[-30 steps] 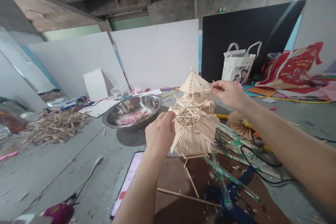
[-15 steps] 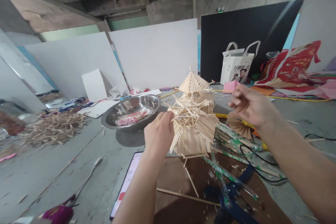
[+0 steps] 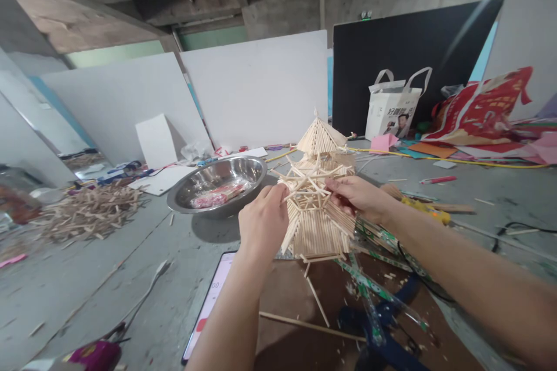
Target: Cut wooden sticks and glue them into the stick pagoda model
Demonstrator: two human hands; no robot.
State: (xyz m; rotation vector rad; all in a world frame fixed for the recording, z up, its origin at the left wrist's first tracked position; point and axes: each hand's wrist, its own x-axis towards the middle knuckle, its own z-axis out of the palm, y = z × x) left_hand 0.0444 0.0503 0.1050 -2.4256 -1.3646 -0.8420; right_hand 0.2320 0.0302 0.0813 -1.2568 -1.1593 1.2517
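I have the stick pagoda (image 3: 319,185) between both hands. It stands upright on the near edge of a brown board (image 3: 287,301), with the steel basin (image 3: 217,182) behind it to the left and a phone (image 3: 213,295) lying just beside the board.

My left hand (image 3: 263,223) is curled, and its fingers (image 3: 278,194) pinch the stick ends that jut from the left of the middle tier. My right hand (image 3: 359,197) comes in from the other side, with its fingertips bunched on the criss-crossed sticks of the same tier. I cannot tell whether it grips one stick or several.

The joints look fragile to me, so I would squeeze lightly. The left hand should only brace, and the right should work on one stick at a time. Any push should run along the stick, not across it, or the tier may skew. The top roof sits above my knuckles, so I would hold my wrists low and clear of it. Loose sticks (image 3: 311,324) and green-printed wrappers (image 3: 374,290) lie close to the base, so I would not slide the model.
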